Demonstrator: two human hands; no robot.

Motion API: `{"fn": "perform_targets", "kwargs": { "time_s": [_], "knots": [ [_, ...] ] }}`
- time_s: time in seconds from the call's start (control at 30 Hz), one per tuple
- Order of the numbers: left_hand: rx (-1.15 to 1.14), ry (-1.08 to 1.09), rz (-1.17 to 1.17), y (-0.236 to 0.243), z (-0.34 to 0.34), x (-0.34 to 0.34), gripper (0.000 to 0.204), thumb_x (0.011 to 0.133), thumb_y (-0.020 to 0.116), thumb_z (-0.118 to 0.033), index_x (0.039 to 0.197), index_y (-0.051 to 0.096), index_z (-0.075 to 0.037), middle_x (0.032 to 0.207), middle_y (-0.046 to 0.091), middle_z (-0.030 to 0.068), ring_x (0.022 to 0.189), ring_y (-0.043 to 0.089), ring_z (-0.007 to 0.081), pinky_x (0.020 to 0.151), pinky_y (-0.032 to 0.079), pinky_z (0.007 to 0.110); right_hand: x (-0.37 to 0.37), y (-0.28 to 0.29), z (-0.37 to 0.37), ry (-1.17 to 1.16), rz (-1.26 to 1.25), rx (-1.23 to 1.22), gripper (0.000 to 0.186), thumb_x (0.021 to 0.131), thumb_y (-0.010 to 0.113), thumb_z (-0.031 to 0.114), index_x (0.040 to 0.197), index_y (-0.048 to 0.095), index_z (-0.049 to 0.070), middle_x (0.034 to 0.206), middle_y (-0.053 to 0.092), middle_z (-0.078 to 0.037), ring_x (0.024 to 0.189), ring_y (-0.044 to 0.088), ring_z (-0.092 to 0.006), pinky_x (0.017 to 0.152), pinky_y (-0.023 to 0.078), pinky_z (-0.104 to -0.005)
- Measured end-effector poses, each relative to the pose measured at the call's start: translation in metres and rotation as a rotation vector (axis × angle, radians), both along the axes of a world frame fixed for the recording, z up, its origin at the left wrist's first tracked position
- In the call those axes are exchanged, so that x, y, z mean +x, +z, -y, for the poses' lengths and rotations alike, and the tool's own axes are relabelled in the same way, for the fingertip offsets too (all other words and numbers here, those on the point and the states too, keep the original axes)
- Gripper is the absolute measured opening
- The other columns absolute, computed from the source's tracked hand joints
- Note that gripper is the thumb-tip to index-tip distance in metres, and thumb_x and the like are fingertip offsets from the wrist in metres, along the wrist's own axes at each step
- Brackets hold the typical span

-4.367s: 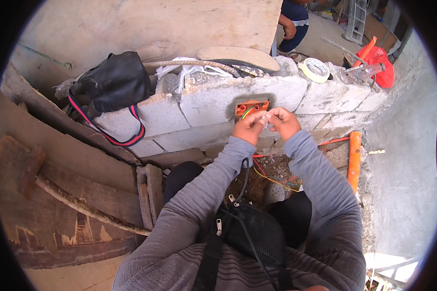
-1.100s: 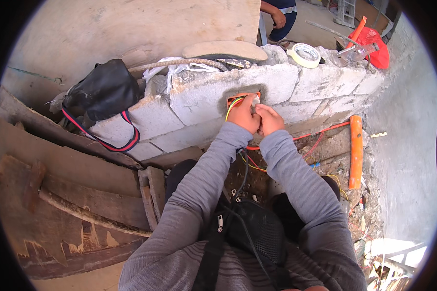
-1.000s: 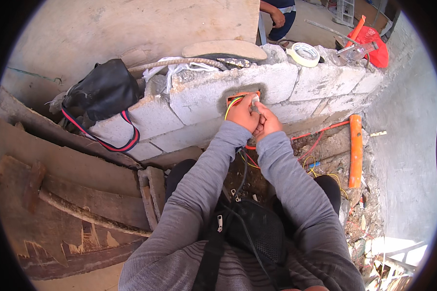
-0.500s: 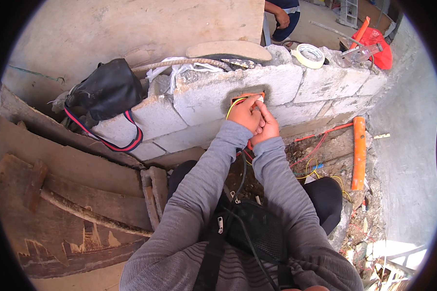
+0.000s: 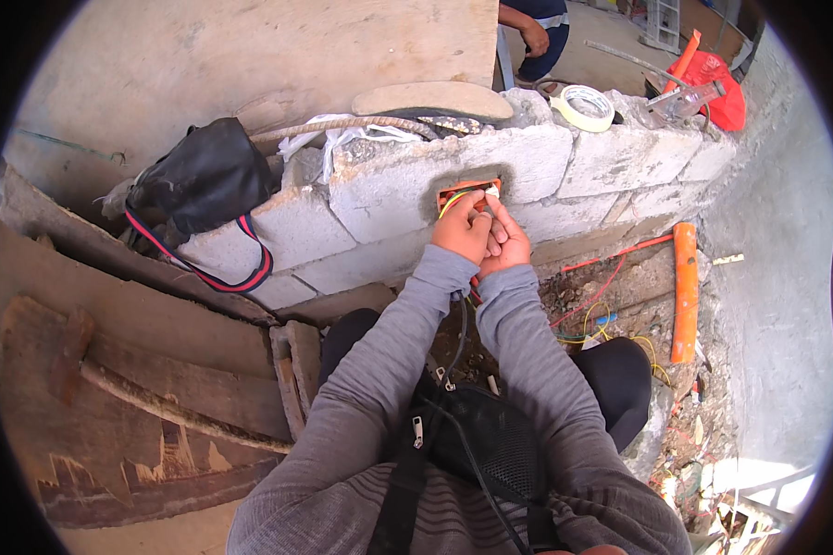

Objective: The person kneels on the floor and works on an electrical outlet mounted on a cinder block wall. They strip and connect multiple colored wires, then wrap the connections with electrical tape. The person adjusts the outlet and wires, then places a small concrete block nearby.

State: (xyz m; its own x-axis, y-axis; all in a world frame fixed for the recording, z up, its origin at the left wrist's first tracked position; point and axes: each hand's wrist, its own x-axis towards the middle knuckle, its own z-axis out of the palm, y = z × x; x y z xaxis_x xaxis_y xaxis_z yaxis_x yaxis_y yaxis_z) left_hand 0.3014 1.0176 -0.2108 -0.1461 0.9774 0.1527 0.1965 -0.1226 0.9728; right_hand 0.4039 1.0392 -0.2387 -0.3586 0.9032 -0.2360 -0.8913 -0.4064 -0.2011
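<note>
Both my hands meet at an orange electrical box (image 5: 443,197) set into the low grey block wall, with darker mortar around it. My left hand (image 5: 462,230) is closed, its fingertips at the box mouth beside a yellow wire (image 5: 450,203). What it pinches is hidden. Close against it, my right hand (image 5: 506,242) is closed too, with a small white piece (image 5: 492,191) at its thumb and fingertips. Its kind is too small to tell. Below the wrists, a dark cable hangs in front of my black chest bag (image 5: 491,435).
On the wall top lie a black bag (image 5: 199,176) with a striped strap, a tape roll (image 5: 583,108), a clear bottle (image 5: 687,104) and a red bag (image 5: 717,88). An orange pipe (image 5: 684,291) and loose wires lie at right. Another person (image 5: 539,42) crouches beyond the wall.
My hands have drawn slightly down and back from the box, so more of its orange rim shows. The white piece stays at my right fingertips.
</note>
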Motion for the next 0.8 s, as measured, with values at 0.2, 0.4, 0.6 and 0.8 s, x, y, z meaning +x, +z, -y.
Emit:
{"fn": "perform_targets", "kwargs": {
  "time_s": [0.2,0.4,0.6,0.8],
  "knots": [
    [-0.118,-0.116,0.348,0.000,-0.001,0.012,0.058,0.094,0.059,-0.013,0.148,0.045,0.003,0.089,0.062,0.0018,0.076,0.057,0.0109,0.070,0.049,0.026,0.033,0.008,-0.015,0.050,0.283,0.000,0.033,0.098,0.052,0.021,0.124,0.062,0.002,0.059,0.041,0.006,0.047,0.035,-0.0090,0.046,0.031,-0.0283],
    [-0.231,-0.178,0.854,-0.010,-0.003,0.027,0.082,0.093,0.062,-0.016,0.161,0.018,-0.008,0.096,0.058,0.0026,0.080,0.057,0.0149,0.076,0.051,0.040,0.064,0.057,-0.039,-0.017,0.508,-0.014,0.039,0.098,0.050,0.021,0.131,0.059,0.002,0.062,0.040,0.006,0.048,0.032,-0.0085,0.047,0.031,-0.0277],
    [-0.229,-0.294,1.341,0.011,0.015,0.051,0.073,0.096,0.064,-0.018,0.154,0.023,-0.033,0.098,0.058,0.0038,0.080,0.057,0.0200,0.076,0.050,0.044,0.104,0.111,-0.074,0.165,1.052,0.324,0.030,0.098,0.056,0.023,0.121,0.069,0.007,0.065,0.046,0.005,0.050,0.039,-0.0073,0.048,0.035,-0.0258],
    [-0.116,-0.372,1.596,-0.006,0.006,0.058,0.051,0.097,0.059,-0.014,0.141,0.042,-0.034,0.100,0.060,0.0043,0.078,0.057,0.0200,0.071,0.047,0.042,0.092,0.085,-0.045,0.041,1.621,1.085,0.028,0.096,0.056,0.016,0.117,0.072,0.007,0.083,0.074,-0.007,0.059,0.067,-0.0181,0.058,0.054,-0.0313]
  ]
}}
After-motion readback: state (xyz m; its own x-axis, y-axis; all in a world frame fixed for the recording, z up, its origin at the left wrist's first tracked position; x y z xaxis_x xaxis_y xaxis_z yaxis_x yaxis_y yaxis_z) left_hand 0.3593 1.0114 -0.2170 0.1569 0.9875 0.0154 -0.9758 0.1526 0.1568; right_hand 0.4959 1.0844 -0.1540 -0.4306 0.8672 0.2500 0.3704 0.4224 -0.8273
